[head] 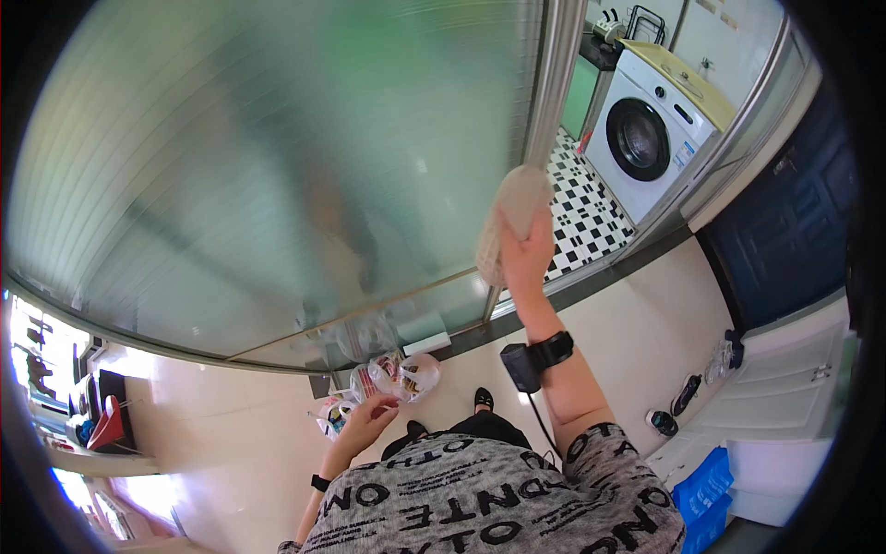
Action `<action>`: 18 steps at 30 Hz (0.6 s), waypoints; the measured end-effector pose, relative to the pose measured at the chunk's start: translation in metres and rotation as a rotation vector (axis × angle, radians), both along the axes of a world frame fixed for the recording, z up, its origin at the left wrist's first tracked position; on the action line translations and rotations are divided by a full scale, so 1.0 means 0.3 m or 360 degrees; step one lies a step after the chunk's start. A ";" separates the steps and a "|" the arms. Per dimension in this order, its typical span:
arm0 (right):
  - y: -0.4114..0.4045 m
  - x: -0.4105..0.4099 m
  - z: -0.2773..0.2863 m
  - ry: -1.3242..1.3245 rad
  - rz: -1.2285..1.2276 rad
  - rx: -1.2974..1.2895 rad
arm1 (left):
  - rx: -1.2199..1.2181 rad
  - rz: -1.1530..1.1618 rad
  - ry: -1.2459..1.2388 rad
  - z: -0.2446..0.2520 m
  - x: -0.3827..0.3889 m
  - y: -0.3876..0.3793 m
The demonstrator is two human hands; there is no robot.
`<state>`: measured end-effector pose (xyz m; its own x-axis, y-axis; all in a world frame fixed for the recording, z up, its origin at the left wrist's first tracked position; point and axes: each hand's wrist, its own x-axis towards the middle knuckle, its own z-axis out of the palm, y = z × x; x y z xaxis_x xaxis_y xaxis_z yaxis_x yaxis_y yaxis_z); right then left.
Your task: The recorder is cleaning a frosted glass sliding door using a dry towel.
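Observation:
My right hand (527,253) is raised and grips a beige cloth (520,197), which lies against the edge of a frosted glass sliding door (415,166) beside its metal frame (550,83). Part of the cloth hangs down on the left side of the hand. My left hand (370,419) hangs low near my waist, fingers loosely curled and holding nothing that shows. Plastic bags (405,377) with packaged things in them stand on the floor just beyond it, at the foot of the glass.
Through the doorway at the right are a front-loading washing machine (640,138) and a black-and-white tiled floor (588,221). A dark blue door (789,208), shoes (685,395), a white cabinet (775,388) and blue bags (706,492) are at the right. A red chair (107,424) is far left.

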<state>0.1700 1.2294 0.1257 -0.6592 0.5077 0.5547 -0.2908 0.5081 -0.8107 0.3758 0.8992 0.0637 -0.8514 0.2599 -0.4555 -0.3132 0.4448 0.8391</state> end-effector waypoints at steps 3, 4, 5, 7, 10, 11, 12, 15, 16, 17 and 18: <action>-0.086 0.049 -0.148 -0.0280 0.0026 0.0347 | -0.0049 0.0002 -0.0107 0.020 0.034 -0.007; -0.109 0.066 -0.185 -0.0277 0.0039 0.0351 | -0.0044 0.0031 -0.0103 0.028 0.040 -0.005; -0.126 0.084 -0.221 -0.0449 0.0098 0.0359 | -0.0038 0.0057 -0.0099 0.034 0.044 -0.001; -0.139 0.112 -0.266 -0.0624 0.0154 0.0367 | -0.0053 0.0058 -0.0126 0.043 0.046 0.001; -0.120 0.114 -0.263 -0.0670 0.0308 0.0313 | -0.0089 0.0064 -0.0150 0.031 0.054 -0.006; -0.109 0.103 -0.251 -0.0445 0.0265 0.0261 | -0.0106 0.0070 -0.0155 0.024 0.054 -0.010; -0.106 0.094 -0.217 -0.0223 0.0227 0.0207 | -0.0108 0.0078 -0.0154 0.018 0.054 -0.016; -0.076 0.033 -0.065 -0.0026 0.0089 0.0164 | -0.0144 0.0065 -0.0114 0.010 0.074 -0.025; -0.074 0.024 -0.067 -0.0027 0.0087 0.0163 | -0.0115 0.0069 -0.0104 0.010 0.077 -0.023; -0.077 0.015 -0.079 -0.0029 0.0068 0.0246 | -0.0086 0.0075 -0.0094 0.010 0.080 -0.023; -0.081 0.003 -0.091 -0.0025 0.0052 0.0328 | -0.0089 0.0079 -0.0090 0.014 0.083 -0.021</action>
<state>0.1708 1.2051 0.0983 -0.6830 0.3625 0.6341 -0.2980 0.6542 -0.6951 0.4008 0.8929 0.0679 -0.8351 0.1910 -0.5158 -0.3820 0.4732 0.7938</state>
